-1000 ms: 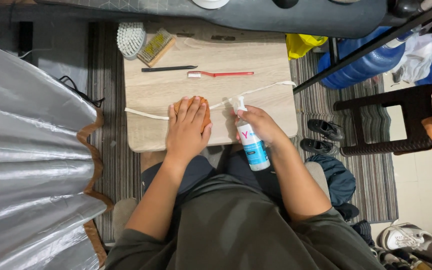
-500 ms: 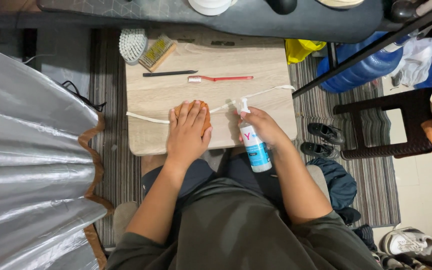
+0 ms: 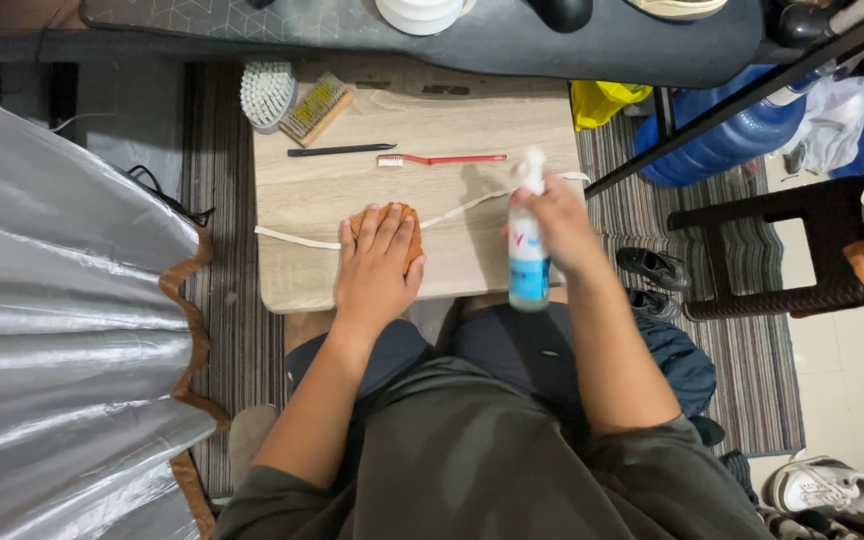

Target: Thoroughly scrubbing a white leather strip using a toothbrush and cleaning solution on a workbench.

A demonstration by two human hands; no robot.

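The wooden surface [image 3: 422, 190] is lying in front of my knees, and I am working along its near edge. My right hand [image 3: 555, 222] is wrapping its grip around a spray bottle [image 3: 528, 250] (white with a blue base and a white nozzle on top), holding it upright and raised over the near right corner of the surface. My left hand [image 3: 377, 262] is lying flat, fingers stretched forward, pressing down on an orange-brown cloth [image 3: 384, 222] near the middle of the near edge; that grip is spread wide and closing on nothing, the palm simply covering the cloth. A white cord [image 3: 297, 240] is running across the surface from the left edge, passing under the cloth and carrying on toward the right edge. Farther back, a red toothbrush [image 3: 442, 159] is lying crosswise near the middle, with a thin black stick [image 3: 340, 150] just to its left. At the far left corner a wooden brush [image 3: 316, 109] and a round white brush [image 3: 267, 95] are sitting side by side.
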